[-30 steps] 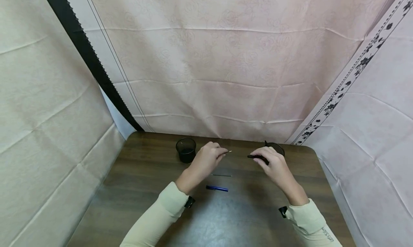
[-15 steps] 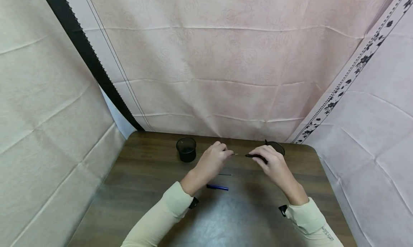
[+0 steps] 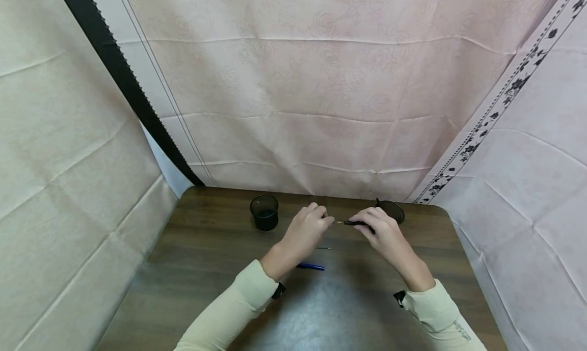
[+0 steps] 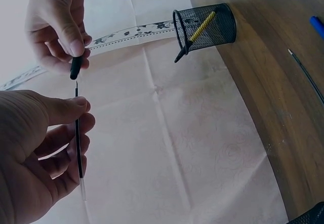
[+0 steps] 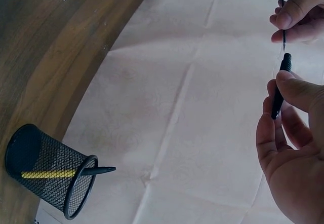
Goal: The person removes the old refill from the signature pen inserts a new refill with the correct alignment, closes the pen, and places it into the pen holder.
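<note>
In the head view my left hand and right hand face each other above the far part of the table. My left thumb and fingers pinch a thin pen refill, dark with a clear tail end, its metal tip pointing at the other hand. Between my right thumb and fingers is a short black tapered pen section, ribbed at one end. That ribbed end lies right by the refill's tip, in line with it; a small gap appears between them. On the table, partly behind my left arm, lies a blue pen piece.
A second refill lies on the wooden table. One black mesh cup stands left of my hands. Behind my right hand stands another mesh cup, with a yellow and black pen inside. Cloth hangs around the table.
My left hand has moved right with the refill, bringing its tip up to the black pen section. The right hand has shifted slightly left.
</note>
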{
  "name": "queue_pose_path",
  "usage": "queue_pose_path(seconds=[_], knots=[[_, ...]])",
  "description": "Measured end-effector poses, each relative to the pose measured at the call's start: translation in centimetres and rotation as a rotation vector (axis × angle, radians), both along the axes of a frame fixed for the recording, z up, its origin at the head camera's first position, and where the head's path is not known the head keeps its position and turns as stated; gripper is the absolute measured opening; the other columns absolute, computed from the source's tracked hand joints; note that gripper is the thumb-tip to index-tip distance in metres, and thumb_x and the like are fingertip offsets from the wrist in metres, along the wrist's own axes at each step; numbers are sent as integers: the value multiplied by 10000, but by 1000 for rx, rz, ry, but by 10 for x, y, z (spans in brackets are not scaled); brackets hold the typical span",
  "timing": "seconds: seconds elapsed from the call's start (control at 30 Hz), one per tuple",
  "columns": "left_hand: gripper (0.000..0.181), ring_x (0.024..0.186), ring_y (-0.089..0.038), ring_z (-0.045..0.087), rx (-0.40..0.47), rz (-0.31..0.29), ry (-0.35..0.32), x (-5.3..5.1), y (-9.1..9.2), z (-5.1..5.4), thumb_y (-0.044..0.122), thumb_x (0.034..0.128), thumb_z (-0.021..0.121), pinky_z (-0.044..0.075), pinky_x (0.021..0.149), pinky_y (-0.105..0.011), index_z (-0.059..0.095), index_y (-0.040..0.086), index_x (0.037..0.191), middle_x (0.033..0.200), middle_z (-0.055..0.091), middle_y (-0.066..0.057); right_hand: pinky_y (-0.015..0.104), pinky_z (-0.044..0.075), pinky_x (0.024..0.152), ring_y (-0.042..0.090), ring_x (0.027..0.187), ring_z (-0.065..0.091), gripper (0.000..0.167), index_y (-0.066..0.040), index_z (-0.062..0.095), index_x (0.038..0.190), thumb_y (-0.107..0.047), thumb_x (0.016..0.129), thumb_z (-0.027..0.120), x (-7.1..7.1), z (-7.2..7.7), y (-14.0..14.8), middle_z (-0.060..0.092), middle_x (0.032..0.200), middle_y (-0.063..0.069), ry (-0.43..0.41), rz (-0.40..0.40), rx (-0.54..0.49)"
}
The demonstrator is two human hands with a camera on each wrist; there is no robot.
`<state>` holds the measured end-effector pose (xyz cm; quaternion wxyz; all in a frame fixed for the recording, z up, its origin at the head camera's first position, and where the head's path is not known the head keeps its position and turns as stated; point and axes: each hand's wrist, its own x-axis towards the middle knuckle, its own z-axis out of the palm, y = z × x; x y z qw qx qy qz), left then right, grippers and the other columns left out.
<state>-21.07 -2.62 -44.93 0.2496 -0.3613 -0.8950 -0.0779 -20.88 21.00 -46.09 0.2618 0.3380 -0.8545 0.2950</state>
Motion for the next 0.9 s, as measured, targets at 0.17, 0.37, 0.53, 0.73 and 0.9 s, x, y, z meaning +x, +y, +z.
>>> queue_pose_path(seconds=[0.17,0.37,0.53,0.73,0.9], knots=[[153,857,-134,583,-6,1,3,1,2,-2,122,899,811,485,695,-208,826,166,1045,950,709,5,267,464,797,168,916,649,233,-111,770,1001,20,817,828,0,-1,-1,740,988,-3,9,13,2],[125,841,-131,575,15,1,25,1,3,-4,118,904,806,465,674,-213,829,170,1015,938,704,12,271,444,783,167,904,651,245,-110,768,993,32,804,834,1,-3,-2,739,977,0,10,15,-3],[115,815,-126,561,59,-4,6,1,3,-6,110,916,793,436,652,-213,830,170,1006,916,692,15,277,459,790,169,914,669,236,-102,765,990,26,804,834,1,-5,-2,736,970,5,14,15,-1],[117,798,-120,556,87,-26,0,1,6,-6,88,922,781,423,642,-212,824,163,1000,892,675,21,253,514,779,165,929,671,256,-98,765,989,55,796,834,1,-5,-3,738,976,6,17,23,-5],[81,778,-123,560,109,-44,7,-1,9,-8,123,914,795,425,634,-220,826,156,980,865,665,19,243,505,782,162,933,664,240,-97,764,993,41,807,831,2,-5,-4,737,982,2,6,28,4]])
